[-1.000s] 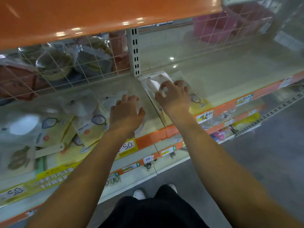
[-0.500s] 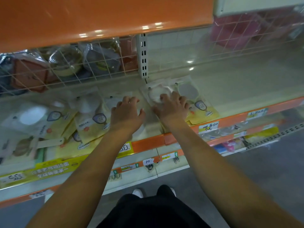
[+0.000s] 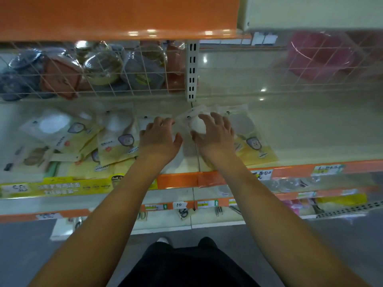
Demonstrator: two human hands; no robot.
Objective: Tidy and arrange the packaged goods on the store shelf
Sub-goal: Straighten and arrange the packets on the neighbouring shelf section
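Hands [image 3: 159,139], two, flat on packets [image 3: 118,139].

Cream store shelf [image 3: 310,129] with orange front edge [image 3: 178,180] carrying price tags: flat yellow-and-clear packets [image 3: 118,139] overlapping in a loose heap at left and centre, one more packet [image 3: 251,141] lying just right of centre, right stretch bare.
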